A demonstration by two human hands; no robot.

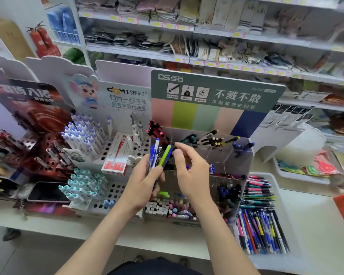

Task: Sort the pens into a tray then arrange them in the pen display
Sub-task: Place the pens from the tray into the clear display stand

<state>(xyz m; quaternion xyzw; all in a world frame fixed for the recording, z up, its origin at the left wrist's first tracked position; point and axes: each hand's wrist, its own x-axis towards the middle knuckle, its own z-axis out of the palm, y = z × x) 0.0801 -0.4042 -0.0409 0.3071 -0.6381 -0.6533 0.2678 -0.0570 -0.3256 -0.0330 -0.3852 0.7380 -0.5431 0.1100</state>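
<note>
Your left hand (145, 181) grips a bundle of pens (153, 155) low on their barrels. They stand nearly upright, tops tilted a little to the right, in front of the clear pen display (236, 161). Your right hand (191, 171) hovers just beside the green pen (165, 155), fingers loosely bent, holding nothing. Loose pens (260, 225) lie in the white tray (292, 235) toward the bench's (316, 211) right end, the far ones crosswise and the near ones pointing at the front edge.

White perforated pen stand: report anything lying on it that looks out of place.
A red and white cardboard pen box lies tilted across the holes of the white perforated stand, where white and purple pens stand upright. A black smartphone lies flat to its left.
</note>
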